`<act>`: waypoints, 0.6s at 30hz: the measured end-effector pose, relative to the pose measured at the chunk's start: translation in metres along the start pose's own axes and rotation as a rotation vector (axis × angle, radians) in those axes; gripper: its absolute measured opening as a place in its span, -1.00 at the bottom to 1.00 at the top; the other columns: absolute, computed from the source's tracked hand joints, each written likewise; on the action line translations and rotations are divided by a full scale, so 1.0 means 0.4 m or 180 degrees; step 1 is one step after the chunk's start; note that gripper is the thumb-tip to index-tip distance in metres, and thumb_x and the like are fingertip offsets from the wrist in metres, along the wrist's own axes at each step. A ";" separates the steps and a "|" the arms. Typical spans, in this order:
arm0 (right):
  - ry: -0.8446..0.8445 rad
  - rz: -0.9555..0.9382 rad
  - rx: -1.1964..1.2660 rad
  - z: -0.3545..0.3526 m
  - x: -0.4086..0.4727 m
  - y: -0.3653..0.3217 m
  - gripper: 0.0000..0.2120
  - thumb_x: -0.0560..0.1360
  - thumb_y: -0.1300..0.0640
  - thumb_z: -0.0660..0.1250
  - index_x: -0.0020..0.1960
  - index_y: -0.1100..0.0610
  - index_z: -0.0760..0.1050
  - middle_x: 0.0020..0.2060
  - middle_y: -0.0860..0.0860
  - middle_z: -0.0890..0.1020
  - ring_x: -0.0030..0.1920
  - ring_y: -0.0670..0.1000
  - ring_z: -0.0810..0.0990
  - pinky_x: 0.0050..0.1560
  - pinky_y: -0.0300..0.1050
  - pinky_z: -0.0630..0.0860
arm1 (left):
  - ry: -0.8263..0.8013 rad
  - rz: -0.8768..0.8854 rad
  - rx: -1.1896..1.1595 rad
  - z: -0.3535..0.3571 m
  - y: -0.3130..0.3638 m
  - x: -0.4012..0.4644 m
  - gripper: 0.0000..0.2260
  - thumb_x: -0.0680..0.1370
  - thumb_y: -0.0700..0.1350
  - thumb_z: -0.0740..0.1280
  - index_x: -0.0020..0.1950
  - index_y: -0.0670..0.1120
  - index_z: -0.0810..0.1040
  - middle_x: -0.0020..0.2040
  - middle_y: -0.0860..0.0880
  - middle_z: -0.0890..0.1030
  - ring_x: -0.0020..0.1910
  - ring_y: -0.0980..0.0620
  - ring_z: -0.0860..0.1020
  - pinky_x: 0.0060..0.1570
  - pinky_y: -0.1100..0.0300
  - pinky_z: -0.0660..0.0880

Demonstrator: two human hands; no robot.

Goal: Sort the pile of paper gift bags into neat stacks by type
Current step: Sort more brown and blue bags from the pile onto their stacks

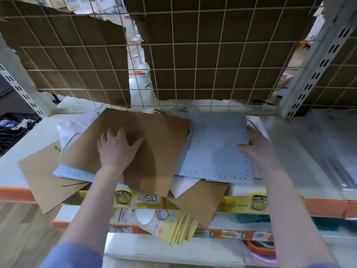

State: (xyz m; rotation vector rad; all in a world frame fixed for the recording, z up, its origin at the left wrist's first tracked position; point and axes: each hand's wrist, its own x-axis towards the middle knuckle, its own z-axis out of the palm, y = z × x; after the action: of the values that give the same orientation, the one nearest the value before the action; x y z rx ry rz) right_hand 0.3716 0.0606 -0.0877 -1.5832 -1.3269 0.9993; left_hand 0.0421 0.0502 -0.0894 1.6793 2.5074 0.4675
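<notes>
A loose pile of paper gift bags lies across the white shelf point(25, 136) in the middle of the frame, several of them hanging over its front edge. On top at centre lies a large brown kraft bag point(146, 144), flat and turned at an angle. The left hand point(117, 147) rests on it palm down, fingers spread and straight, so its grip is open and merely pressing. To the right of the brown one lies a pale blue bag point(216, 149) with a dotted border, partly tucked under the brown bag's right edge. The right hand point(257, 149) is at that blue bag's right edge, the thumb lying on top of it and the fingers hidden beneath or behind; it appears to pinch the edge. At left centre a white bag with twisted cord handles point(67, 132) peeks out from under the brown one, and further brown bags point(44, 176) stick out at lower left and lower centre. Behind the pile, a wire grid point(193, 55) backed with torn cardboard fills the upper frame. Yellow price labels point(257, 204) line the shelf's front.
</notes>
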 end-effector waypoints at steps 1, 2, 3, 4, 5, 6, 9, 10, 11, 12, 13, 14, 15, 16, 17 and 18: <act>-0.0003 0.0086 -0.0046 -0.003 0.004 0.003 -0.56 0.36 0.42 0.29 0.15 0.06 0.49 -0.03 0.08 0.63 -0.14 0.00 0.61 -0.14 -0.10 0.57 | -0.0087 -0.0167 0.0051 0.000 -0.010 0.008 -0.37 0.47 0.30 0.23 0.35 -0.12 0.37 0.38 -0.29 0.34 0.40 -0.31 0.23 0.36 -0.20 0.16; 0.0007 0.0202 -0.0104 -0.004 0.009 0.007 -0.59 0.34 0.38 0.32 0.14 0.09 0.50 -0.03 0.09 0.64 -0.11 0.07 0.62 -0.06 0.00 0.59 | -0.0156 -0.0297 0.0067 0.000 -0.016 0.013 -0.32 0.44 0.35 0.22 0.35 -0.12 0.36 0.38 -0.29 0.34 0.40 -0.31 0.23 0.35 -0.23 0.14; 0.0022 0.0318 -0.0176 -0.003 0.011 0.010 -0.60 0.31 0.32 0.34 0.14 0.12 0.49 -0.03 0.11 0.64 -0.10 0.12 0.63 0.00 0.09 0.59 | -0.0203 -0.0385 0.0072 0.000 -0.021 0.017 -0.29 0.41 0.39 0.21 0.33 -0.12 0.36 0.36 -0.29 0.35 0.39 -0.31 0.24 0.34 -0.24 0.13; 0.0057 0.0412 -0.0226 -0.002 0.013 0.012 -0.62 0.30 0.27 0.34 0.12 0.14 0.48 -0.04 0.13 0.64 -0.10 0.16 0.64 0.02 0.14 0.58 | -0.0237 -0.0443 0.0084 0.001 -0.024 0.020 -0.26 0.39 0.42 0.19 0.32 -0.12 0.37 0.35 -0.29 0.36 0.38 -0.31 0.25 0.34 -0.25 0.14; 0.0132 0.0471 -0.0259 0.001 0.013 0.014 -0.65 0.29 0.23 0.33 0.08 0.15 0.48 -0.06 0.17 0.64 -0.11 0.21 0.64 0.00 0.13 0.59 | -0.0256 -0.0489 0.0104 0.002 -0.028 0.023 -0.23 0.37 0.45 0.17 0.32 -0.12 0.37 0.35 -0.29 0.35 0.37 -0.32 0.26 0.33 -0.26 0.15; 0.0246 0.0511 -0.0278 0.005 0.014 0.019 -0.67 0.26 0.19 0.28 0.03 0.16 0.50 -0.10 0.23 0.64 -0.13 0.27 0.62 -0.05 0.08 0.58 | -0.0258 -0.0535 0.0130 0.003 -0.031 0.025 -0.21 0.35 0.47 0.15 0.33 -0.11 0.37 0.35 -0.29 0.34 0.36 -0.33 0.26 0.33 -0.26 0.16; 0.0513 0.0557 -0.0178 0.018 0.019 0.043 -0.65 0.20 0.17 0.16 -0.05 0.18 0.52 -0.15 0.34 0.60 -0.21 0.32 0.60 -0.24 0.01 0.44 | -0.0243 -0.0667 0.0168 0.004 -0.046 0.029 -0.21 0.35 0.49 0.12 0.35 -0.06 0.37 0.39 -0.27 0.31 0.38 -0.34 0.21 0.34 -0.31 0.11; 0.0618 0.0546 -0.0123 0.023 0.014 0.042 -0.69 0.22 0.19 0.14 -0.08 0.18 0.51 -0.19 0.33 0.59 -0.24 0.27 0.59 -0.27 0.03 0.42 | -0.0237 -0.0702 0.0167 0.006 -0.050 0.027 -0.23 0.37 0.48 0.12 0.36 -0.04 0.36 0.40 -0.27 0.29 0.40 -0.34 0.18 0.35 -0.32 0.08; 0.0764 0.0509 -0.0016 0.027 0.003 0.032 -0.75 0.26 0.23 0.14 -0.11 0.17 0.49 -0.24 0.27 0.58 -0.26 0.23 0.56 -0.28 0.03 0.41 | -0.0228 -0.0733 0.0171 0.010 -0.053 0.023 -0.25 0.38 0.47 0.12 0.37 -0.03 0.36 0.41 -0.27 0.28 0.42 -0.34 0.15 0.36 -0.34 0.05; 0.0908 0.0497 0.0078 0.029 -0.005 0.025 -0.81 0.31 0.28 0.15 -0.13 0.13 0.46 -0.28 0.18 0.57 -0.27 0.17 0.53 -0.26 0.00 0.40 | -0.0208 -0.0750 0.0182 0.015 -0.052 0.017 -0.26 0.39 0.46 0.12 0.37 -0.03 0.36 0.42 -0.27 0.27 0.42 -0.34 0.14 0.37 -0.34 0.02; 0.1032 0.0515 0.0159 0.032 -0.015 0.016 -0.80 0.36 0.34 0.18 -0.11 0.09 0.44 -0.27 0.11 0.56 -0.26 0.13 0.51 -0.23 -0.03 0.38 | -0.0173 -0.0750 0.0195 0.020 -0.050 0.010 -0.28 0.40 0.45 0.11 0.36 -0.03 0.37 0.41 -0.27 0.28 0.42 -0.33 0.14 0.37 -0.34 0.00; 0.1062 0.0534 0.0178 0.030 -0.019 0.017 -0.76 0.39 0.37 0.22 -0.04 0.08 0.41 -0.21 0.08 0.57 -0.21 0.11 0.51 -0.17 -0.07 0.38 | -0.0141 -0.0732 0.0215 0.025 -0.045 0.003 -0.29 0.41 0.44 0.11 0.35 -0.04 0.38 0.41 -0.26 0.29 0.41 -0.33 0.16 0.38 -0.32 0.00; 0.0994 0.0579 0.0054 0.027 -0.023 0.013 -0.74 0.40 0.35 0.27 0.05 0.13 0.41 -0.10 0.11 0.58 -0.11 0.12 0.54 -0.11 -0.08 0.39 | -0.0140 -0.0699 0.0258 0.028 -0.040 -0.003 -0.29 0.42 0.44 0.10 0.35 -0.04 0.38 0.40 -0.26 0.29 0.41 -0.32 0.17 0.38 -0.30 0.02; 0.0859 0.0664 -0.0328 0.021 -0.025 0.014 -0.66 0.40 0.28 0.31 0.16 0.17 0.40 0.00 0.15 0.57 0.01 0.16 0.54 -0.05 -0.09 0.38 | -0.0175 -0.0650 0.0333 0.028 -0.034 -0.009 -0.29 0.42 0.44 0.08 0.37 -0.03 0.36 0.40 -0.26 0.30 0.41 -0.31 0.19 0.37 -0.27 0.05; 0.0657 0.0750 -0.0782 0.014 -0.029 0.012 -0.58 0.40 0.21 0.33 0.24 0.18 0.38 0.07 0.16 0.55 0.09 0.18 0.53 -0.02 -0.09 0.38 | -0.0228 -0.0593 0.0424 0.025 -0.031 -0.014 -0.29 0.43 0.44 0.06 0.39 -0.02 0.34 0.40 -0.25 0.31 0.40 -0.30 0.20 0.36 -0.24 0.10; 0.0473 0.0791 -0.1210 0.008 -0.028 0.015 -0.53 0.39 0.16 0.35 0.28 0.18 0.36 0.09 0.16 0.54 0.14 0.20 0.51 -0.01 -0.08 0.39 | -0.0279 -0.0536 0.0506 0.019 -0.027 -0.018 -0.29 0.44 0.44 0.04 0.41 0.00 0.31 0.39 -0.24 0.32 0.39 -0.29 0.23 0.33 -0.21 0.14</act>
State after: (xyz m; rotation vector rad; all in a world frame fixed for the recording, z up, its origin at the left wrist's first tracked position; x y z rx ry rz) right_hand 0.3691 0.0491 -0.0937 -2.1080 -1.2913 0.7834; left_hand 0.0371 0.0412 -0.1007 1.4825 2.6526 0.1798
